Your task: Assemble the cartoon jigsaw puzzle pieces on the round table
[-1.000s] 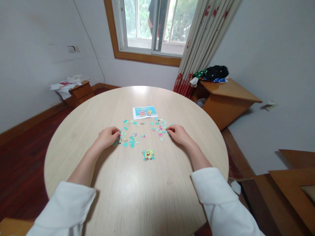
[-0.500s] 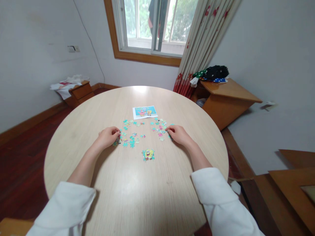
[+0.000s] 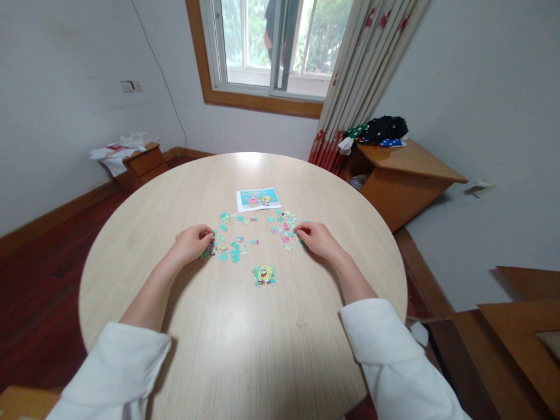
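Note:
My left hand (image 3: 195, 242) rests at the left edge of the loose puzzle pieces (image 3: 235, 252), its thumb and fingers curled together. Whatever those fingers hold, if anything, is too small to make out. On the other side, my right hand (image 3: 315, 238) is pinched at the fingertips, beside the right-hand cluster of pieces (image 3: 286, 227). Its palm partly covers a few blue-green pieces, and what is in the pinch is hidden. Between the hands and nearer to me lies a small joined block of puzzle pieces (image 3: 264, 275) showing a yellow cartoon face.
A printed picture sheet (image 3: 258, 200) lies flat beyond the pieces on the round wooden table (image 3: 236, 350). Past the table stand a wooden cabinet (image 3: 406, 175) with cloths on top, a curtain (image 3: 350, 76) and a window (image 3: 280, 52). A small stool (image 3: 146, 163) is at the left.
Both hands stay almost where they were, with barely any shift at the fingers. The pieces and the joined block have not visibly moved.

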Demonstrator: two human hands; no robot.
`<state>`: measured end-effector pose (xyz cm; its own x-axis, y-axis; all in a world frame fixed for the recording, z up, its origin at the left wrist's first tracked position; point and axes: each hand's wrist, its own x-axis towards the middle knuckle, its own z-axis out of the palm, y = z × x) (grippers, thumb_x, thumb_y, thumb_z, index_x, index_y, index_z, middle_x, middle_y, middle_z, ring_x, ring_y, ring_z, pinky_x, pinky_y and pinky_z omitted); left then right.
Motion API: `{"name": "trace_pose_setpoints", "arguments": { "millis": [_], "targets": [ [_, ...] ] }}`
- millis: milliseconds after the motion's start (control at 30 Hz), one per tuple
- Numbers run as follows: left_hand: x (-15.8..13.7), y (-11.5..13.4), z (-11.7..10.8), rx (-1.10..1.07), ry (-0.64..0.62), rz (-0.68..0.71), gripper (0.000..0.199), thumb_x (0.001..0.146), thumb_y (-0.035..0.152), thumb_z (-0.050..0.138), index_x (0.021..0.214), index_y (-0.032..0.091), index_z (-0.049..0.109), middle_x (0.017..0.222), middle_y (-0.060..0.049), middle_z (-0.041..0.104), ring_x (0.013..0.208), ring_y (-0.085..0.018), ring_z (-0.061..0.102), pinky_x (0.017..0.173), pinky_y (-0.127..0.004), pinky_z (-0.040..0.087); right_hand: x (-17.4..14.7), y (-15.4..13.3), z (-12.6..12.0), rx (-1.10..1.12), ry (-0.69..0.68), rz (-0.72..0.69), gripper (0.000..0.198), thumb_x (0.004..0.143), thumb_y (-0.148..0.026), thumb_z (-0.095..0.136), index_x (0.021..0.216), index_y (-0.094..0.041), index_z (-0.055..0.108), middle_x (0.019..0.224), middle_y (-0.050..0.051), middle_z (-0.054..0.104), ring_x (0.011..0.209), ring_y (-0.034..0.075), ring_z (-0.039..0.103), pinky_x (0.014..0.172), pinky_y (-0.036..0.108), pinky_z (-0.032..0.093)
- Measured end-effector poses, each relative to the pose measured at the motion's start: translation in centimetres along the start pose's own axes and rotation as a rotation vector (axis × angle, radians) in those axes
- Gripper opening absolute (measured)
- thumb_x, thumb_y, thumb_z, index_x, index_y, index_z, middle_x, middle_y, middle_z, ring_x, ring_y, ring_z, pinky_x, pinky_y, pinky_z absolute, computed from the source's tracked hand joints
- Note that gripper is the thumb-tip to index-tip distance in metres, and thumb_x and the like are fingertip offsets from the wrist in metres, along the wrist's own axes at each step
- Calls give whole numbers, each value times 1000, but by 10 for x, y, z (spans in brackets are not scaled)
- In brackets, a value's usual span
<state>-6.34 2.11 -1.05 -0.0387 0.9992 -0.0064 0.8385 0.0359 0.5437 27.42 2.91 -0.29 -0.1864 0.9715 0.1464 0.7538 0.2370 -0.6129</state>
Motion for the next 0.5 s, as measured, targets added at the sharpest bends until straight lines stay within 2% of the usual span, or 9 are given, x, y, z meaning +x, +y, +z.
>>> {"name": "trace_pose_setpoints", "arguments": {
  "millis": [500],
  "targets": [
    [-1, 2, -1, 32, -6, -7, 31, 74, 39, 46, 84, 20, 68, 81, -6, 72, 80, -23, 65, 73, -32, 46, -1, -2, -1, -29, -24, -8, 21, 81, -13, 52, 85, -15, 72, 83, 6, 72, 74, 16, 61, 72, 25, 43]
  ]
}}
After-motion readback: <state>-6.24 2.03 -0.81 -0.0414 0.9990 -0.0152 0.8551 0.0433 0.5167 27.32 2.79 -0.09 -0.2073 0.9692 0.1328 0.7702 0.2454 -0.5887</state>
